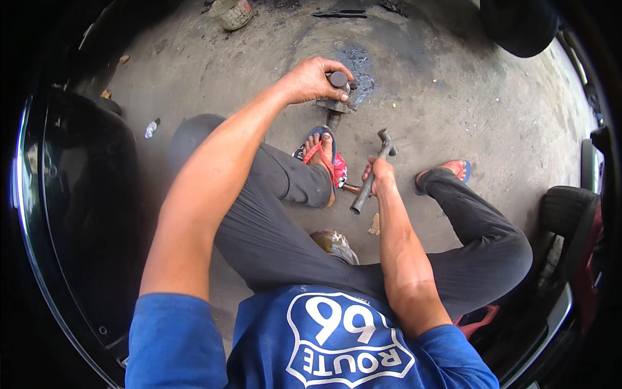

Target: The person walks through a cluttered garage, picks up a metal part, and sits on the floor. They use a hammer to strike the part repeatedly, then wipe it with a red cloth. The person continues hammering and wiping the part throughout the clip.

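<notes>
My left hand (312, 80) reaches far forward, its fingers closed around a dark, greasy metal part (337, 79) with a round, blunt end. Under that hand, a flat metal piece and a thick ribbed shaft (334, 119) run back toward my left foot; how they join is hidden. My right hand (381, 171) grips a hammer (387, 142) by its tubular metal handle, with the head up and tilted away from me. The hammer is apart from the metal part. My sandalled left foot (317, 148) rests just behind the shaft, beside a red cloth or wrapper (339, 170).
A brown rod (351, 188) pokes out beside my left foot. A shiny bag-like object (335, 245) lies between my legs. Dark car panels (78, 214) stand at left, tyres (565, 211) at right. A dirty bucket (231, 13) sits far ahead, past an oily floor stain (360, 68).
</notes>
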The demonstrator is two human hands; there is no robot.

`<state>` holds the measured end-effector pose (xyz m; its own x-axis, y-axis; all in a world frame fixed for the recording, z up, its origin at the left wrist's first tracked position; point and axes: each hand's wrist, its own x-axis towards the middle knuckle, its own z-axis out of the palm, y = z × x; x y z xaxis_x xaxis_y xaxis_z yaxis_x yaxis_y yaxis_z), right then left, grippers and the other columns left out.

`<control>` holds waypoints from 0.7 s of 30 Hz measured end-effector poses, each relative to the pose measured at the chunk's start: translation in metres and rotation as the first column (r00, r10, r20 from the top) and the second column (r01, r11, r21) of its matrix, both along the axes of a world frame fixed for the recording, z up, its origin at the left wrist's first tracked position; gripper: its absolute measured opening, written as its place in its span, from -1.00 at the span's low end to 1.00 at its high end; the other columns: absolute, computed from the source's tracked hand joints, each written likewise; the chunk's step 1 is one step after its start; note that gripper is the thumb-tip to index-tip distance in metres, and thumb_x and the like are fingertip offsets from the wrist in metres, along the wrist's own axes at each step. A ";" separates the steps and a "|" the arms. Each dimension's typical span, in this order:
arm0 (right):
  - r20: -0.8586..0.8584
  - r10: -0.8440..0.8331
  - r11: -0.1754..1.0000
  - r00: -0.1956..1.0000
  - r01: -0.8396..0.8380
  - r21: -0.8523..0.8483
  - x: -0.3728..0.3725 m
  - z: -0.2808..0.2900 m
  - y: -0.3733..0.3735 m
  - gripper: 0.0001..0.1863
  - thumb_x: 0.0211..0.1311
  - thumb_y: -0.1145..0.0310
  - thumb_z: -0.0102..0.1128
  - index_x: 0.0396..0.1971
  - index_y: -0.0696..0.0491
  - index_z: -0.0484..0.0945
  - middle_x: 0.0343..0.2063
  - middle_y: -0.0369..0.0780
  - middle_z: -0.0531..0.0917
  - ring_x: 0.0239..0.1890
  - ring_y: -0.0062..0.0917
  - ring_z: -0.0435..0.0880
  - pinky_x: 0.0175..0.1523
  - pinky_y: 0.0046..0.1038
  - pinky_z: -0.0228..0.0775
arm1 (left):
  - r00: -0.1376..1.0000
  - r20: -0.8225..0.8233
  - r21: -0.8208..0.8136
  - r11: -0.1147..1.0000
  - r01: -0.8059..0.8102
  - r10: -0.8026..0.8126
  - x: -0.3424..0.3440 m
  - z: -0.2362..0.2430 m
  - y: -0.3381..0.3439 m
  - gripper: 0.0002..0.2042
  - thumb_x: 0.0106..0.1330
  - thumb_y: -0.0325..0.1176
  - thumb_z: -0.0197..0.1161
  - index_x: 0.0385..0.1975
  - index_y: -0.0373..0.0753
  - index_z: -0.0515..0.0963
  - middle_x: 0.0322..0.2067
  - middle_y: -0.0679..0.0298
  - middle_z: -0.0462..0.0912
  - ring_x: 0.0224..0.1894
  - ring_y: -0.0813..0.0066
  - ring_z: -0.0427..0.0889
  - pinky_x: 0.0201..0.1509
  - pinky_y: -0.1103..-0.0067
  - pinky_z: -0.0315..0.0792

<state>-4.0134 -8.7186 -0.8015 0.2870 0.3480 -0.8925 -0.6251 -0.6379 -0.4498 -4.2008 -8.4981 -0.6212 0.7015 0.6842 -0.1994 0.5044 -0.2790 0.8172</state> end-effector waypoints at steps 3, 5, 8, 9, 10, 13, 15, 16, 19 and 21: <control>-0.124 -0.063 0.926 0.990 0.105 0.362 0.005 0.064 0.025 -0.78 0.43 0.24 0.27 -0.29 0.00 0.43 -0.59 -0.36 0.41 -0.65 -0.65 0.38 -0.60 -0.50 0.31 | 0.960 0.242 0.059 0.986 -0.158 0.139 0.003 -0.032 -0.018 -0.63 0.14 -0.21 0.63 -0.07 -0.11 0.73 -0.18 0.30 0.79 -0.10 0.53 0.70 0.03 0.51 0.58; -0.129 0.071 0.763 0.989 0.029 0.646 0.006 0.117 0.035 -0.68 0.43 0.08 0.34 -0.26 -0.06 0.42 -0.56 -0.42 0.39 -0.62 -0.74 0.39 -0.57 -0.55 0.33 | 0.919 0.293 0.249 0.907 -0.339 0.263 0.016 -0.050 -0.036 -0.65 0.15 -0.21 0.62 -0.11 -0.14 0.72 -0.17 0.29 0.79 -0.08 0.52 0.70 0.04 0.50 0.58; 0.039 0.220 0.610 0.975 -0.169 0.775 0.009 0.196 0.038 -0.68 0.45 0.06 0.33 -0.25 -0.05 0.43 -0.52 -0.40 0.46 -0.58 -0.70 0.47 -0.49 -0.54 0.41 | 0.711 0.442 0.057 0.774 -0.631 0.547 0.049 -0.070 -0.058 -0.75 0.18 -0.25 0.59 -0.34 -0.21 0.65 -0.22 0.24 0.77 -0.11 0.37 0.69 0.06 0.44 0.53; 0.189 0.213 0.659 0.959 -0.283 0.697 0.011 0.218 0.036 -0.69 0.45 0.10 0.34 -0.21 -0.01 0.45 -0.50 -0.37 0.49 -0.55 -0.67 0.51 -0.46 -0.53 0.46 | 0.622 0.442 -0.105 0.726 -0.679 0.646 0.060 -0.073 -0.064 -0.75 0.19 -0.26 0.58 -0.38 -0.22 0.63 -0.27 0.22 0.75 -0.12 0.34 0.67 0.03 0.41 0.52; 0.344 0.193 0.654 0.919 -0.382 0.653 0.011 0.237 0.032 -0.69 0.43 0.14 0.35 -0.17 0.03 0.46 -0.48 -0.35 0.51 -0.52 -0.67 0.53 -0.44 -0.53 0.47 | 0.613 0.526 -0.027 0.732 -0.681 0.590 0.069 -0.076 -0.071 -0.74 0.20 -0.28 0.57 -0.41 -0.23 0.59 -0.33 0.20 0.70 -0.17 0.33 0.64 -0.03 0.39 0.50; 0.651 0.190 0.690 0.735 -0.571 0.444 0.012 0.269 0.016 -0.68 0.40 0.17 0.34 -0.17 0.08 0.46 -0.50 -0.37 0.47 -0.61 -0.73 0.46 -0.54 -0.62 0.33 | 0.629 0.604 0.206 0.666 -0.717 0.490 0.089 -0.076 -0.079 -0.70 0.25 -0.33 0.52 -0.50 -0.27 0.48 -0.48 0.17 0.54 -0.36 0.30 0.54 -0.16 0.40 0.45; 0.714 0.210 0.688 0.668 -0.620 0.377 0.011 0.272 0.006 -0.76 0.38 0.26 0.33 -0.24 0.10 0.51 -0.64 -0.38 0.48 -0.68 -0.70 0.44 -0.58 -0.56 0.30 | 0.589 0.665 0.231 0.624 -0.747 0.459 0.092 -0.074 -0.079 -0.70 0.25 -0.33 0.52 -0.50 -0.27 0.48 -0.49 0.17 0.54 -0.39 0.29 0.52 -0.18 0.42 0.44; 0.754 0.224 0.702 0.617 -0.639 0.314 0.011 0.269 0.003 -0.77 0.38 0.28 0.33 -0.25 0.11 0.52 -0.65 -0.38 0.48 -0.69 -0.70 0.43 -0.58 -0.55 0.29 | 0.640 0.611 0.230 0.670 -0.706 0.466 0.091 -0.073 -0.076 -0.70 0.26 -0.33 0.52 -0.51 -0.27 0.47 -0.49 0.17 0.54 -0.41 0.28 0.51 -0.18 0.43 0.44; 0.779 0.262 0.748 0.570 -0.630 0.209 0.011 0.254 -0.003 -0.79 0.38 0.30 0.33 -0.28 0.11 0.53 -0.65 -0.38 0.49 -0.71 -0.73 0.42 -0.60 -0.56 0.24 | 0.459 0.733 0.028 0.653 -0.757 0.501 0.083 -0.071 -0.069 -0.71 0.28 -0.31 0.51 -0.49 -0.27 0.49 -0.52 0.20 0.53 -0.41 0.39 0.49 -0.21 0.42 0.44; 0.841 0.304 0.777 0.447 -0.627 0.053 0.013 0.243 -0.001 -0.75 0.30 0.29 0.40 -0.31 0.17 0.57 -0.62 -0.33 0.51 -0.53 -0.65 0.40 -0.40 -0.42 0.32 | 0.423 0.663 -0.138 0.657 -0.741 0.617 0.077 -0.070 -0.063 -0.72 0.34 -0.27 0.49 -0.45 -0.27 0.54 -0.56 0.30 0.51 -0.40 0.62 0.41 -0.28 0.52 0.42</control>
